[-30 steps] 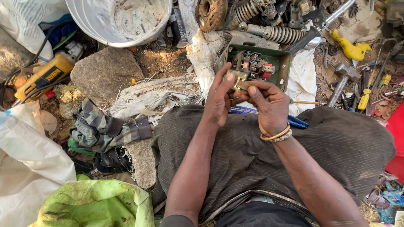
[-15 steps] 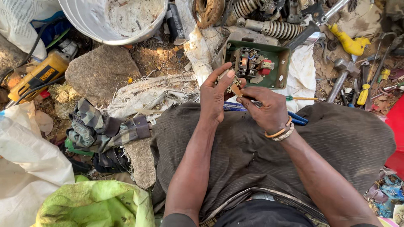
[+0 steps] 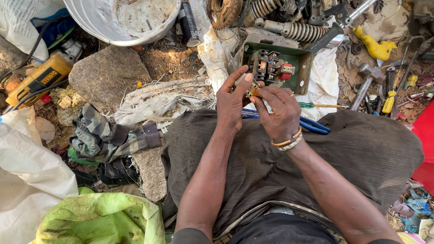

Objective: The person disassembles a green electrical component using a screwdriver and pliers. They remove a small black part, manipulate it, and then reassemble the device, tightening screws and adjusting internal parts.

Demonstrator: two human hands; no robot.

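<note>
My left hand (image 3: 233, 101) and my right hand (image 3: 280, 110) meet over my lap, both pinching one small metal part with an orange piece (image 3: 251, 89) between thumbs and fingertips. Just beyond them lies an open green metal box (image 3: 304, 68) with electrical parts and a red piece inside, on a white cloth (image 3: 327, 74). Bracelets circle my right wrist. Blue-handled pliers (image 3: 312, 125) lie on my lap under the right hand.
A white bucket (image 3: 108, 27) stands at top left beside a large stone (image 3: 106, 77). A yellow power tool (image 3: 38, 79) lies left. A hammer (image 3: 364, 83), screwdrivers, coil springs (image 3: 298, 30) and scrap crowd the top right. Sacks and camouflage cloth lie at left.
My hands have stayed together on the small part, with the fingers shifting slightly around it. The view has drifted a little.
</note>
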